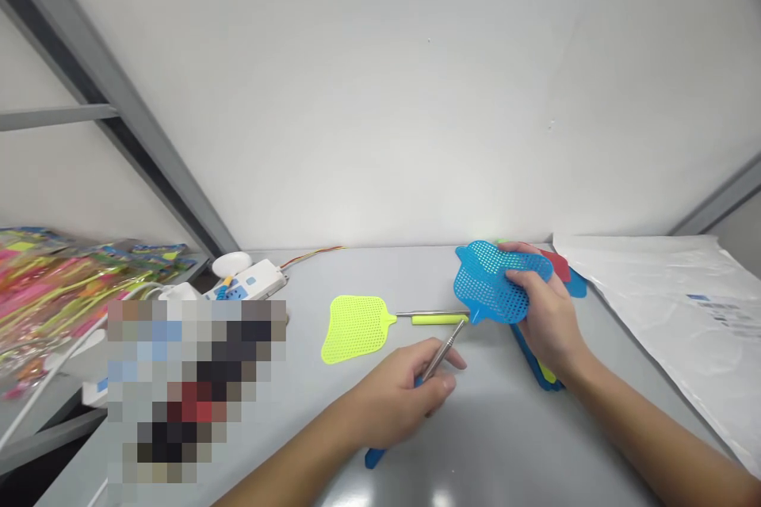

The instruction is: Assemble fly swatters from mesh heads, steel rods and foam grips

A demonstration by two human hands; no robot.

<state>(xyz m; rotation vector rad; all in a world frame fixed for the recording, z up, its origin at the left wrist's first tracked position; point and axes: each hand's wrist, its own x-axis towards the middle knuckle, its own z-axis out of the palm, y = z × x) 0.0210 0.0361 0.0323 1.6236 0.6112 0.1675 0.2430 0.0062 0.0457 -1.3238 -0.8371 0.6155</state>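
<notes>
A blue perforated fly swatter head (pixel 484 281) is held by its edge between the thumb and fingers of my right hand (pixel 550 313). My left hand (pixel 401 392) is closed around a metal telescopic rod (pixel 445 348) whose blue grip (pixel 374 457) sticks out below the palm. The rod's tip meets the neck of the blue head; I cannot tell whether it sits inside. Behind my left hand, a yellow-green fly swatter (pixel 357 326) lies flat with its rod and yellow grip (pixel 437 320) pointing right. Blue handles (pixel 530 356) lie partly hidden under my right hand.
Red (pixel 557 264) and blue swatter heads (pixel 576 283) lie behind my right hand. A white plastic bag (pixel 648 293) covers the table's right side. At left are a power strip (pixel 253 283), a blurred-out patch and colourful packaged items (pixel 71 285). A white wall (pixel 404 111) stands behind.
</notes>
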